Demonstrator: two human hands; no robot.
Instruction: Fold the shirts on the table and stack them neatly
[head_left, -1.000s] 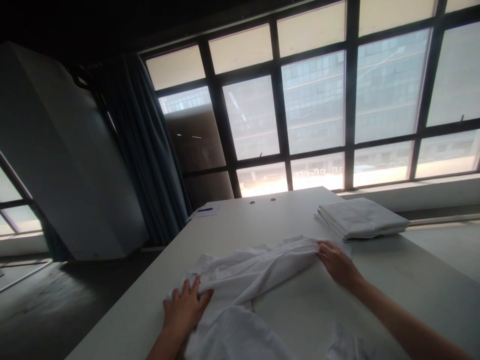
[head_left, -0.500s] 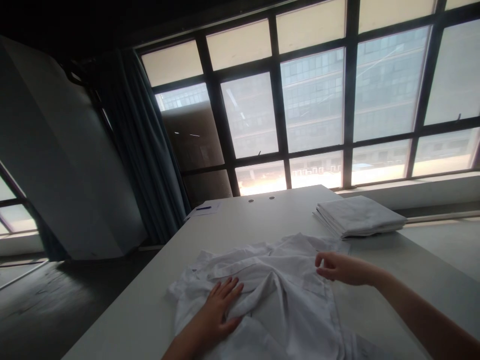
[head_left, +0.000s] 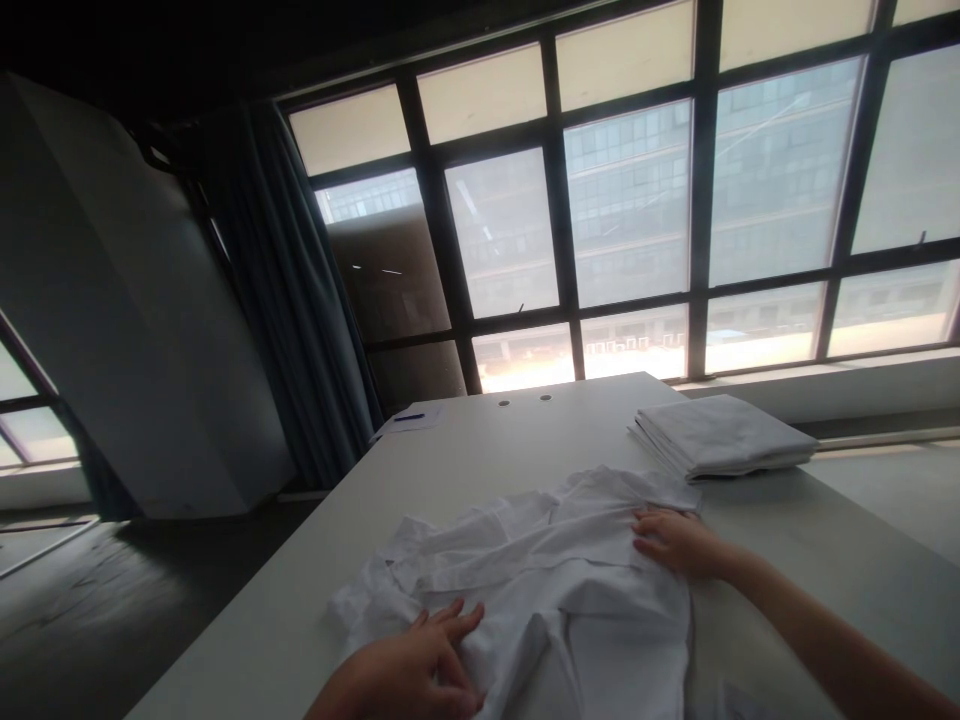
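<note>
A white shirt (head_left: 547, 590) lies spread and wrinkled on the white table (head_left: 787, 540) in front of me. My left hand (head_left: 409, 672) rests flat on the shirt's near left part, fingers together and pointing right. My right hand (head_left: 671, 540) presses on the shirt's far right edge with fingers spread a little. Neither hand grips the cloth that I can see.
A stack of folded white cloth (head_left: 720, 435) sits at the back right of the table. A sheet of paper with a blue pen (head_left: 409, 419) lies at the far left corner. Large windows (head_left: 637, 200) and a dark curtain (head_left: 300, 300) stand behind.
The bunched shirt has been spread flatter across the table. My left hand slid back toward me, and my right hand came down onto the shirt's right edge.
</note>
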